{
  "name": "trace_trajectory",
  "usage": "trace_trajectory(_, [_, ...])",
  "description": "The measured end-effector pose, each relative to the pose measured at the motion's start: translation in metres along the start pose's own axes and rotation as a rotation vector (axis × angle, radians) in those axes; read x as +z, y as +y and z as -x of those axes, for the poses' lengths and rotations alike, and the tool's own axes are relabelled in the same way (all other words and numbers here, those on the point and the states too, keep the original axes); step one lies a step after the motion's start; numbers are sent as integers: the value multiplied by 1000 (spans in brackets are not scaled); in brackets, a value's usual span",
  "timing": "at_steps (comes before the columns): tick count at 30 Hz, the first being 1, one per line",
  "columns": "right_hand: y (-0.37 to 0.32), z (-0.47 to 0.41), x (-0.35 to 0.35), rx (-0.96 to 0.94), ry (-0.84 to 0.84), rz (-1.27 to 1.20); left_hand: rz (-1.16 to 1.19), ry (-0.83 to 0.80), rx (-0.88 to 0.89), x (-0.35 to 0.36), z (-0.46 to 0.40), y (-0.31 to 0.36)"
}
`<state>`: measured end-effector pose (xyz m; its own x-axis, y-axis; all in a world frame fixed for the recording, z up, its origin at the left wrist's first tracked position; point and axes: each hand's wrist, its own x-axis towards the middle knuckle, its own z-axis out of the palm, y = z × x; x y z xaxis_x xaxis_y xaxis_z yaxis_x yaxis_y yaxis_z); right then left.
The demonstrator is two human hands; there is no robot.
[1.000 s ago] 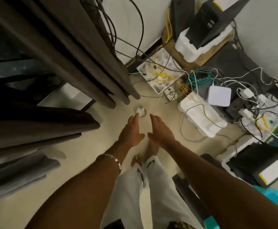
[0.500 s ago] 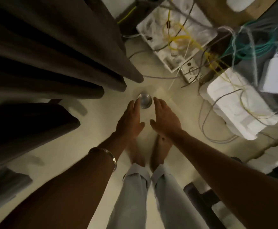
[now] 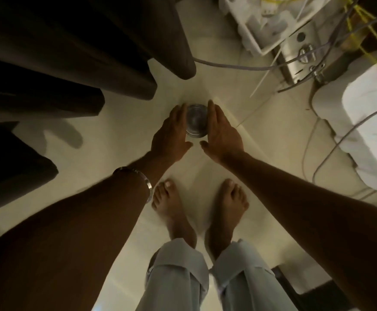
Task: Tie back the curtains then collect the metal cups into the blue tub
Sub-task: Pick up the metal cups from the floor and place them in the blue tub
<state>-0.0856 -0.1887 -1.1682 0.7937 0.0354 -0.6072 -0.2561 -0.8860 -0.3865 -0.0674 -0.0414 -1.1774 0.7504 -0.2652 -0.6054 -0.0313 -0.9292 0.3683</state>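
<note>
A metal cup (image 3: 197,121) stands upright on the pale tiled floor (image 3: 124,140), mouth up, and the two hands flank it: the left hand (image 3: 171,136) against its left side and the right hand (image 3: 222,135) against its right side, palms turned inward. On each hand the fingers (image 3: 179,115) lie straight and held together, with the thumbs spread out below the cup, so the hands cup it from both sides rather than closing round it (whether the palms actually press the metal cannot be told). A metal bangle (image 3: 141,182) circles the left wrist. Beyond the cup a strip of bare floor runs up to the dark curtain (image 3: 93,52) folds, whose hems hang just off the tiles at the upper left; the nearest fold ends close above the left hand. To the right the room narrows: gray cables (image 3: 239,67) trail over the tiles, a small metal box (image 3: 299,59) with plugs sits among them, and white foam packing (image 3: 371,131) fills the right edge. Toward the viewer, two bare feet (image 3: 174,212) stand just behind the hands, below pale trouser legs (image 3: 178,277), with open floor between them. No writing or label can be read anywhere.
</note>
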Motion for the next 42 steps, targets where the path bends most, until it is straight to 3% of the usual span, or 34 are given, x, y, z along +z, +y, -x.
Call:
trace_trajectory(8, [6,-6,0,-28,45,-51,57,100,18,0,-10,1])
trace_trajectory(18, [-43,62,-105,-31,64,-46,43,118,86,-104,53,52])
trace_trajectory(32, [-116,237,-264,-42,209,-180,-25,181,215,-261,210,151])
trace_trajectory(42, [-145,404,-332,52,304,-338,-41,60,268,-333,357,237])
